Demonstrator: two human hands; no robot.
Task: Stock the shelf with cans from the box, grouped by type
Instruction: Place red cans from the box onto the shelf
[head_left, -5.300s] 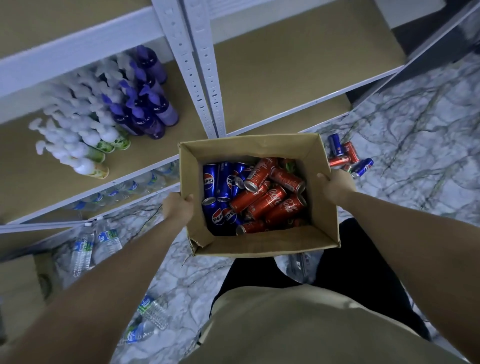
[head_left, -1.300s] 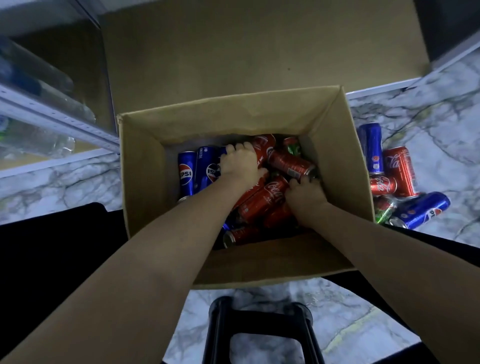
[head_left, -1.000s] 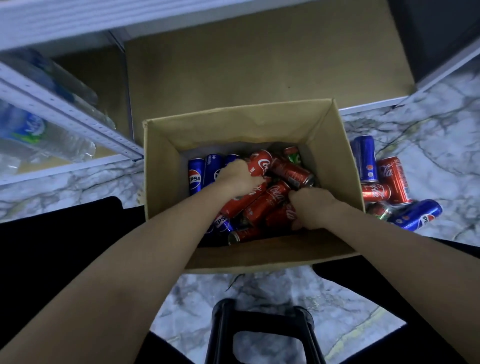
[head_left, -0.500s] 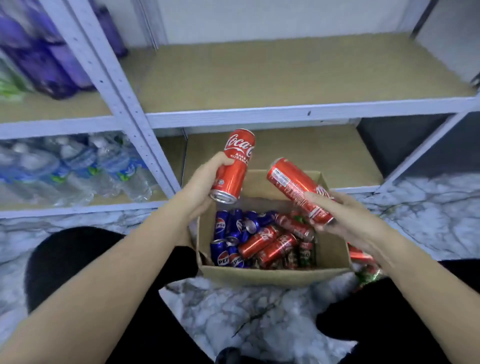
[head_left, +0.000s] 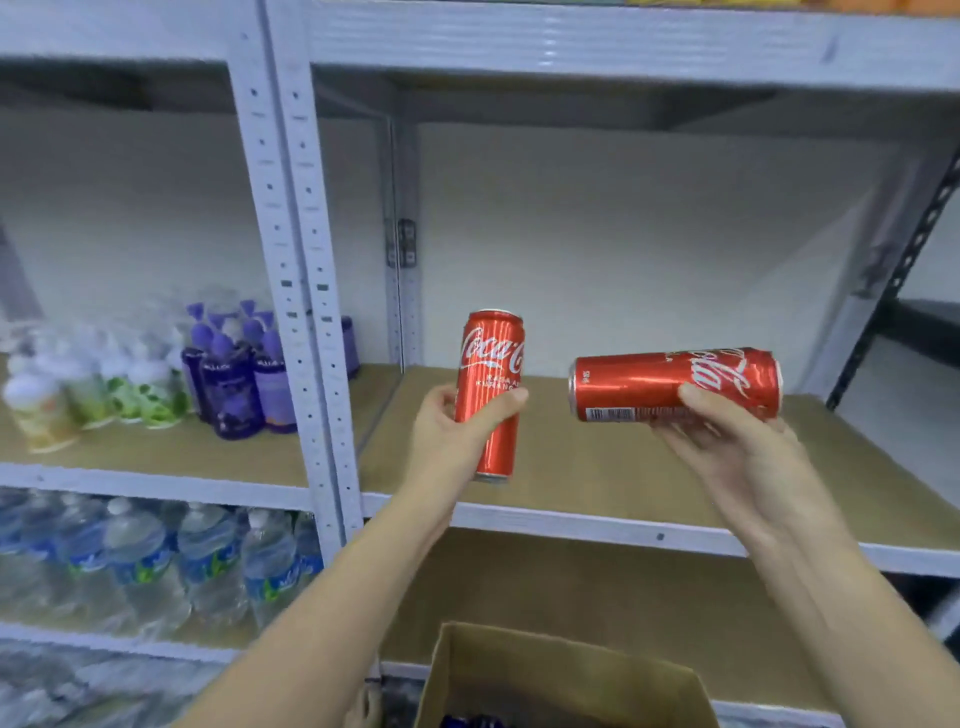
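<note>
At centre frame, the left hand (head_left: 457, 431) grips an upright can (head_left: 491, 389); the right hand (head_left: 727, 441) clasps a sideways can (head_left: 675, 384), which could roll if set down flat.

The upright red can (head_left: 491, 392) on the left reads "Coca-Cola". The sideways red can (head_left: 675, 383) on the right shows part of the same script.

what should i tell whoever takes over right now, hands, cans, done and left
Left hand grips an upright red Coca-Cola can. Right hand holds a second red can lying sideways. Both are raised in front of the middle shelf board, not yet set down.
Box sits below, blue cans just visible inside.
Done: two red cans picked out.
Left: stand both together on the board, then go on with the rest by type.
</note>
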